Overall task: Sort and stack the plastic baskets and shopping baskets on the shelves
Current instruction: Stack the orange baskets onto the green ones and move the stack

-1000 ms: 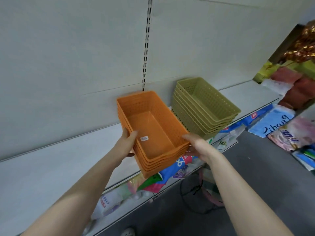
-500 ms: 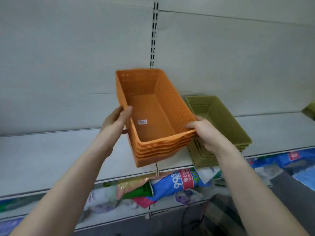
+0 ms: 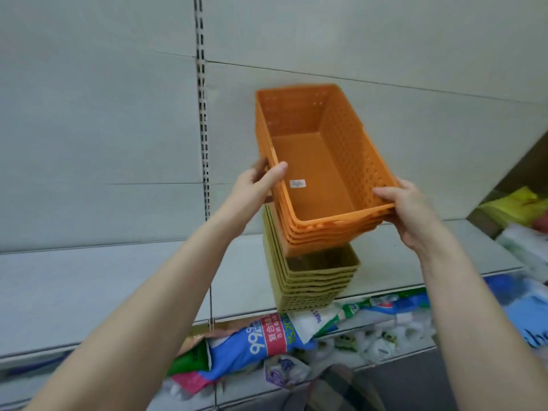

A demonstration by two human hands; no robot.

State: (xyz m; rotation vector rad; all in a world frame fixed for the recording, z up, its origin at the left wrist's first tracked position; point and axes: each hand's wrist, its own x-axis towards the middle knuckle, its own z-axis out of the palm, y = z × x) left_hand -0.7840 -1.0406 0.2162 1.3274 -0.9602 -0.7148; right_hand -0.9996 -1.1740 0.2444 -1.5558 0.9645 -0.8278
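A nested stack of orange perforated plastic baskets (image 3: 314, 173) hangs in the air, tilted toward me, with a small white label on the inner floor. My left hand (image 3: 255, 188) grips its left rim, thumb inside. My right hand (image 3: 412, 215) holds its near right corner. Directly below, a nested stack of olive-green baskets (image 3: 314, 280) stands on the white shelf (image 3: 89, 286). The orange stack hides most of the green stack's opening and sits just above it; whether they touch I cannot tell.
A slotted metal upright (image 3: 203, 114) runs down the pale back panel. Below the shelf, colourful plastic packets (image 3: 267, 339) lie heaped on a lower shelf. More packaged goods (image 3: 516, 215) crowd the right end.
The orange stack has gone up and to the right, from beside the green stack to over it. Both hands kept their grip.
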